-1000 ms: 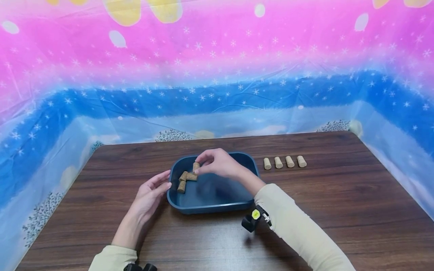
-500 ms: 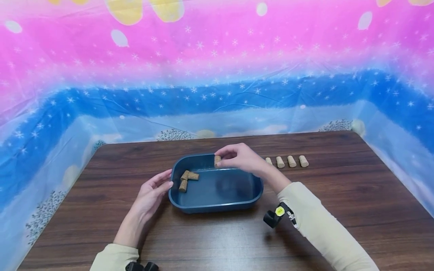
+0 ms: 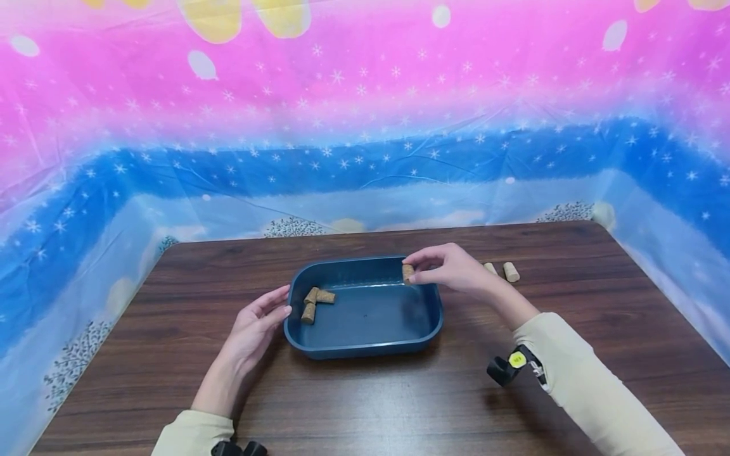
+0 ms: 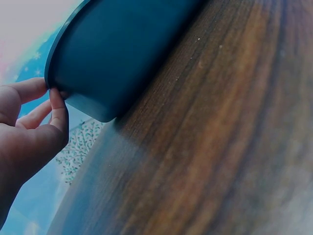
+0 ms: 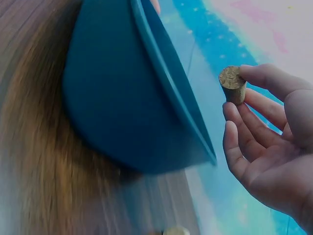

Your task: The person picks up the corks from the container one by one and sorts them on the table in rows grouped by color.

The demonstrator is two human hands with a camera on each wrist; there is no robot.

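A cork stopper [image 3: 407, 273] is pinched between the thumb and fingers of my right hand [image 3: 456, 269], raised over the right end of a dark blue plastic basin [image 3: 365, 348]. The right wrist view shows this cork [image 5: 233, 84] in the fingertips, apart from the basin wall [image 5: 112, 88]. My left hand [image 3: 251, 332] holds the basin's left rim, with thumb and fingers pinching its edge in the left wrist view. Inside the basin's left end lie three brown corks [image 3: 308, 313], touching one another.
Paler corks [image 3: 511, 272] stand on the brown wooden table [image 3: 365, 405] right of the basin; two show, and my right hand and forearm cover that row's left part. A printed cloth [image 3: 365, 158] hangs behind the table.
My right hand has lifted a cork out of the basin's left end and carried it rightward. Its arm now covers some pale corks. The left hand has stayed at the rim.
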